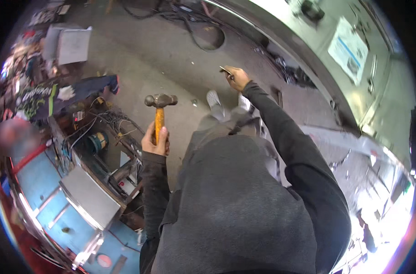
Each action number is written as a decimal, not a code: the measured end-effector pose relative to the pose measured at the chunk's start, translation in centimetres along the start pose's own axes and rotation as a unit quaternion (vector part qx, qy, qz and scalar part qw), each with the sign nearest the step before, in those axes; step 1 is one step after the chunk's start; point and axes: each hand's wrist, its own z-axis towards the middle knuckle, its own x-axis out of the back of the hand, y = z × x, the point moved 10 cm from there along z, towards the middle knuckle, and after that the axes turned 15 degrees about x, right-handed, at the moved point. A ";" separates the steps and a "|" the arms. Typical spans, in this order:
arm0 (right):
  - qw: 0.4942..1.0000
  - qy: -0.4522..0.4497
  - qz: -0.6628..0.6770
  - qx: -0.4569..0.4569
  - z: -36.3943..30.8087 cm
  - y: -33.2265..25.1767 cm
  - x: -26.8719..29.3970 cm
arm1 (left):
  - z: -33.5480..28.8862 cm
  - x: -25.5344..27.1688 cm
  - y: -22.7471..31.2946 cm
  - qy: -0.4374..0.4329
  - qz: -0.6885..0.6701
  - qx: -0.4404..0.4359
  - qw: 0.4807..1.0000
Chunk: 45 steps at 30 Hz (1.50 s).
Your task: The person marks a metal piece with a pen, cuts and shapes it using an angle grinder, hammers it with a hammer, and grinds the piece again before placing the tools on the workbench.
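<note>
My left hand [156, 141] is wrapped round the yellow-orange wooden handle of a ball-peen hammer [159, 116]. The hammer stands out ahead of the fist, its dark steel head lying crosswise at the far end. Stretched forward to the right, my right hand [238, 79] is closed on a thin, small metal piece [225, 70], whose tip sticks out to the left. The fingers cover most of that piece, so its kind does not show. Both hands are apart from each other, above the concrete floor [171, 68]. Below my right hand show my light shoes [214, 99].
At the left another person's dark clothing with a green stripe [52, 99] appears beside tangled wires [119, 121] and a grey metal box [90, 196]. A metal surface at the upper right bears a white-and-blue packet [349, 50] and wrenches [372, 73]. Cables [189, 27] lie ahead.
</note>
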 end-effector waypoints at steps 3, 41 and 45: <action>0.992 0.004 -0.032 -0.124 -6.2 5.7 -2.5 | 1.1 -3.0 0.4 -0.054 0.046 -0.004 0.997; 0.973 0.066 -0.119 -0.184 -9.1 6.2 -2.8 | 3.3 -17.5 7.5 -0.028 0.131 -0.390 0.911; 0.968 0.052 -0.122 -0.214 -8.5 9.0 -1.4 | 3.3 -21.7 10.3 -0.032 0.209 -0.464 0.860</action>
